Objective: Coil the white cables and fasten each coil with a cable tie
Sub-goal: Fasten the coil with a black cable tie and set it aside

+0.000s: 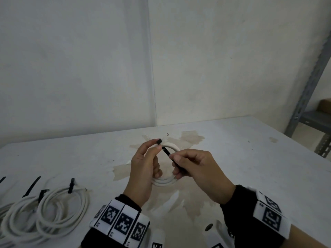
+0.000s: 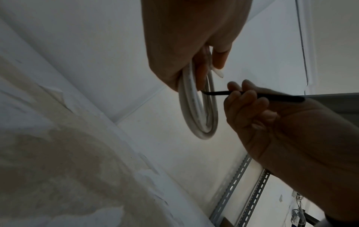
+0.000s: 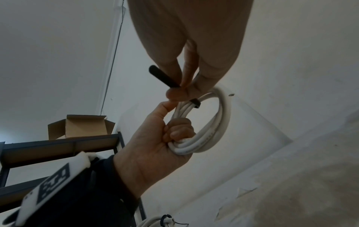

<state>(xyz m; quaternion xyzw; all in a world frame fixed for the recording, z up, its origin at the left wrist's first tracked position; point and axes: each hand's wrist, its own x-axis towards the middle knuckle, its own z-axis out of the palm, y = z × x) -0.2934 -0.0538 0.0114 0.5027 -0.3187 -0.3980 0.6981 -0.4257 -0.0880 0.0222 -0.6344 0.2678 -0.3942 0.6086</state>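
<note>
White stained table, pale walls, metal shelving

No readable text anywhere; the wrist bands bear only black-and-white square marker patterns

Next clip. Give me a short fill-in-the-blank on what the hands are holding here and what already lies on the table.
1. The left hand grips a coil of ____ cable.
2. The right hand pinches the strap of a ____ cable tie.
3. The tied coils lie on the table to the person's ____.

Missing words: white; black; left
</note>
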